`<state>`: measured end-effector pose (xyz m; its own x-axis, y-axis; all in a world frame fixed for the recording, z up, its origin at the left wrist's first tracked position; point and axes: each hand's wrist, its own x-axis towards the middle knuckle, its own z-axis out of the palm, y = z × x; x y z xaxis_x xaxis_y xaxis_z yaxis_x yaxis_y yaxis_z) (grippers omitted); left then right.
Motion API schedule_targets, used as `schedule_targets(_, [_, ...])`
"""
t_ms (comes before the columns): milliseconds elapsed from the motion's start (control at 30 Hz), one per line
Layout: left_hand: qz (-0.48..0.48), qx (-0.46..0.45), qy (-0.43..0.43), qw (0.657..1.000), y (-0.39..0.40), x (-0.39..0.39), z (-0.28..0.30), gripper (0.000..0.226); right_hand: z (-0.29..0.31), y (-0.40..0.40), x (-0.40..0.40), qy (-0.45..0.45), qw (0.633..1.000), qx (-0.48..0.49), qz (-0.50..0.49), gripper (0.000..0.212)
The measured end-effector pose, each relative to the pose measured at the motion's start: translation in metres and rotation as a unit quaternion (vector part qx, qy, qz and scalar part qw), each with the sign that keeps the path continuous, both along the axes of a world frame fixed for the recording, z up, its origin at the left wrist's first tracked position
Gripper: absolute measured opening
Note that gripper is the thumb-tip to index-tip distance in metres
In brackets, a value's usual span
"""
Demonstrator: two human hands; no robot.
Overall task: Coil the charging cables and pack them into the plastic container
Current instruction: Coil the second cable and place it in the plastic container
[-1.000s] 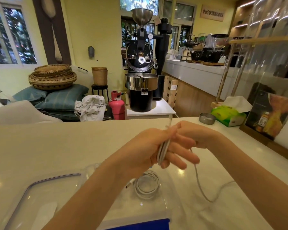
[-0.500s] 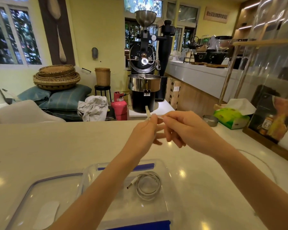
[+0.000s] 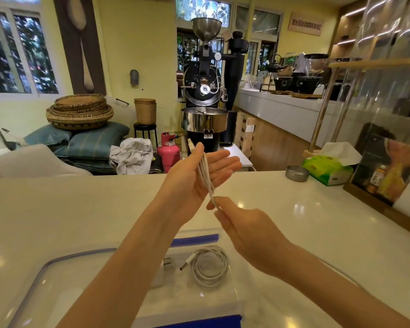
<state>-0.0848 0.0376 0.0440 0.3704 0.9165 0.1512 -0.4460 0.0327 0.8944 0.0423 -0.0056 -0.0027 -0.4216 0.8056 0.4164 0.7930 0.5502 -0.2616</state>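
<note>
Fingers [image 3: 219, 159] of the left hand [image 3: 194, 178] lie straight under white cable loops [image 3: 205, 174]; right hand [image 3: 242, 230] pinches them.

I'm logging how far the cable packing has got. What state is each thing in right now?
white cable: folded in several strands, held in the air between both hands
left hand: palm open, strands across it
right hand: pinches the strands' lower end
coiled cable: lying inside the container
plastic container: open
lid: off, beside it
</note>
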Motion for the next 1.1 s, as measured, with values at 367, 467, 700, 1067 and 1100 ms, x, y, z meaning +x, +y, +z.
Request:
schedule_targets(367, [-0.111, 0.099, 0.122, 0.981, -0.025, -0.002, 0.005, 0.043, 0.013, 0.056, 0.046, 0.152, 0.927, -0.342, 0.039, 0.044])
schedule_targets(467, [-0.131, 0.112, 0.193, 0.966, -0.032, 0.0, 0.0, 0.044, 0.032, 0.062, 0.053, 0.108, 0.938, -0.33, 0.001, 0.038])
schedule_targets(700, [-0.042, 0.097, 0.378, 0.92, -0.028, 0.021, -0.018, 0.046, 0.068, 0.048, 0.048, 0.129, 0.955, -0.267, 0.0, 0.025])
schedule_targets(1067, [0.154, 0.086, 0.228, 0.957, -0.016, 0.025, -0.023, 0.039, 0.048, 0.008, 0.014, 0.256, 0.958, -0.128, 0.021, 0.032])
schedule_targets(1100, [0.166, 0.078, 0.205, 0.961, -0.015, 0.024, -0.024, 0.039, 0.044, 0.005, 0.012, 0.257, 0.958, -0.128, 0.03, 0.033])
